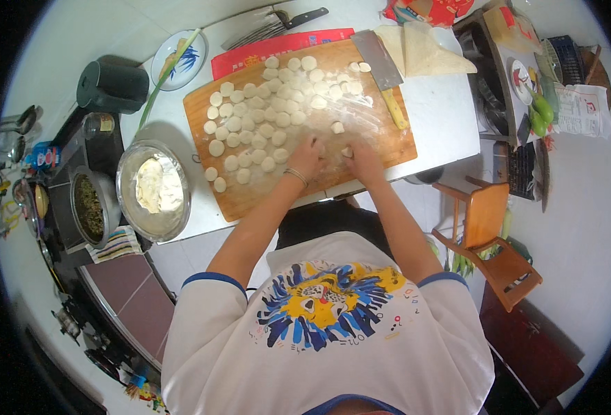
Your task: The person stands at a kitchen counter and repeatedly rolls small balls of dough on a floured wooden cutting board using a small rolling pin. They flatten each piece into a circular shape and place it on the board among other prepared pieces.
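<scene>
Many small flattened dough rounds (248,123) cover the left and middle of a floured wooden board (215,200). My left hand (308,158) is closed low over the board's near side, just right of the rounds. What its curled fingers hold, if anything, I cannot make out. A short gap to the right, my right hand (363,163) has its fingers closed on a small pale dough piece (348,151). Ahead of the hands lies a loose dough lump (337,127). A cleaver (380,66) with a yellow handle rests along the board's right side.
Left of the board stand a metal bowl of dough (129,211), a pot of chopped filling (108,197) and a plate (193,72) under a green onion. Behind are a red packet (278,47), a knife (305,17) and a beige cloth (426,52). A wooden chair (485,218) stands right.
</scene>
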A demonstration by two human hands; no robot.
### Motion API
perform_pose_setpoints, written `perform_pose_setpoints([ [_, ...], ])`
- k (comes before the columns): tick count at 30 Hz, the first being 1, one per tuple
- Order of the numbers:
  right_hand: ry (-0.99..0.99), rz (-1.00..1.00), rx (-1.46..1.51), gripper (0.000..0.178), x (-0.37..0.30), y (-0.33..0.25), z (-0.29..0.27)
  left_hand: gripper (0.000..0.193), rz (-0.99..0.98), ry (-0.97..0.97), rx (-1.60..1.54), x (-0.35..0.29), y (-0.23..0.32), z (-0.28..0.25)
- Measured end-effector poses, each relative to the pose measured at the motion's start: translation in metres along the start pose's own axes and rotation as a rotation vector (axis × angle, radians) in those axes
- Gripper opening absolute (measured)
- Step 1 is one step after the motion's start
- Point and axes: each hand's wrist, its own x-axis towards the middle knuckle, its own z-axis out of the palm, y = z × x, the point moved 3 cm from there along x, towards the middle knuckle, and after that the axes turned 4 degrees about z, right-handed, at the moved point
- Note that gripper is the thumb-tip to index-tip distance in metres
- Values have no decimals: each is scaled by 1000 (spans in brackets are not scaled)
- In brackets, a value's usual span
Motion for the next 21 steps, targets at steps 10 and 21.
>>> perform_pose_setpoints([
  [10, -26, -124, 53, 35, 2, -9, -13, 29, -100, -111, 56, 9, 15, -7],
  [21, 48, -49, 63, 35, -2, 1, -10, 29, -165, 115, -25, 9, 12, 4],
])
